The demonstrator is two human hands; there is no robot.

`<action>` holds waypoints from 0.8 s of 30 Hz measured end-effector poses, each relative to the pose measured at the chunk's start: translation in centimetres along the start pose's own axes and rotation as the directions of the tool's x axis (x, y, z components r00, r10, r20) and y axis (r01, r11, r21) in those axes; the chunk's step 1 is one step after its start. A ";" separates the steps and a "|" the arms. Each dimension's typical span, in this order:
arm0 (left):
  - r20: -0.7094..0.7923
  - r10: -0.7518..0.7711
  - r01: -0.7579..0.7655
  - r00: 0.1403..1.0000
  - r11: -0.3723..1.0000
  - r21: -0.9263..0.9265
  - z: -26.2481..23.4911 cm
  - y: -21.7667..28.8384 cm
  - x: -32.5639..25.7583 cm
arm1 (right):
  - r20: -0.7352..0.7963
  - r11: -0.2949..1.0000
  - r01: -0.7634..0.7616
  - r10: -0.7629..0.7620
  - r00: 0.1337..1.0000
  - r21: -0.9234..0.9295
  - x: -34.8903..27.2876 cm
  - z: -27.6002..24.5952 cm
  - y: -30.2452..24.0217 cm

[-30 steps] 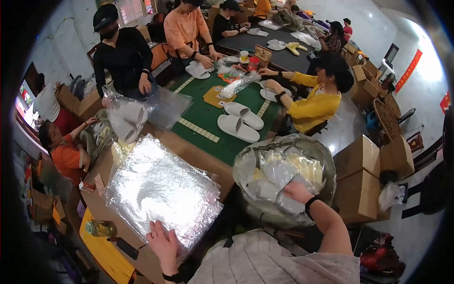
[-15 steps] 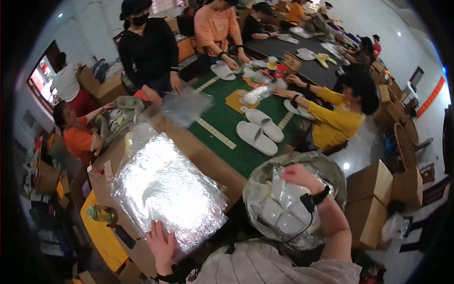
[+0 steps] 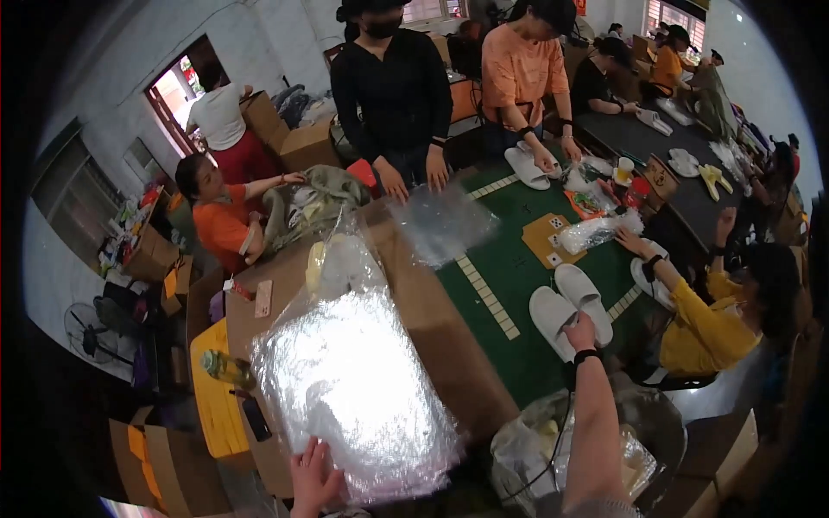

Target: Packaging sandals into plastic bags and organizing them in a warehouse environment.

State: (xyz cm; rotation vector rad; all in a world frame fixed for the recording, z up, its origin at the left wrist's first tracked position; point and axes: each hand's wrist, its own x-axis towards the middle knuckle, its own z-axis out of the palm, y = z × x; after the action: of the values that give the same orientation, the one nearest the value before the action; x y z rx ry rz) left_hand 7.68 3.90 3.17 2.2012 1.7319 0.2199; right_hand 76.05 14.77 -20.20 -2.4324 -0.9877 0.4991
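A pair of white slide slippers, the left slipper (image 3: pixel 550 321) and the right slipper (image 3: pixel 584 291), lies on the green table mat (image 3: pixel 509 367). My right hand (image 3: pixel 581 333) is closed on the inner edge of the left slipper, near its heel; part of the grip is hidden. Beneath my left hand (image 3: pixel 316 475) is a shiny stack of clear plastic bags (image 3: pixel 371 371). The fingers of that hand are spread and rest on the stack's near edge. A large plastic-lined sack (image 3: pixel 518 440) of bagged slippers stands under my right forearm.
Across the table, a person in black (image 3: pixel 393 95) handles a clear bag (image 3: pixel 445 229). A person in yellow (image 3: pixel 704 332) sits at right beside a wrapped package (image 3: pixel 591 233). A green-tinted bottle (image 3: pixel 226 369) and dark phone (image 3: pixel 254 418) lie left of the stack. Cardboard boxes (image 3: pixel 725 449) stand lower right.
My right hand has gone from above the sack forward to the white slippers and closed on one. My left hand stays on the bag stack. The view has turned left.
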 end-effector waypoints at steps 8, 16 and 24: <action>0.105 0.005 -0.021 0.994 0.989 0.145 0.3 0.5 0.8 | -0.141 0.992 0.036 -0.018 0.990 0.122 4.1 1.9 1.2; -0.091 0.070 -0.050 0.993 0.977 0.209 -0.4 2.0 0.9 | 0.049 0.993 -0.039 0.045 0.998 -0.114 -3.3 2.8 -6.9; -0.108 0.016 -0.016 0.994 1.000 0.008 0.8 0.2 0.0 | -0.247 0.895 0.281 -0.201 0.948 0.347 -11.0 -5.8 -16.9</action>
State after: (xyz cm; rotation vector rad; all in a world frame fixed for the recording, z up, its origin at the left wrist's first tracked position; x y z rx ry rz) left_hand 8.19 3.76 2.46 2.2470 1.7735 0.3429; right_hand 62.12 15.94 -4.53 -1.9395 -0.9851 0.3084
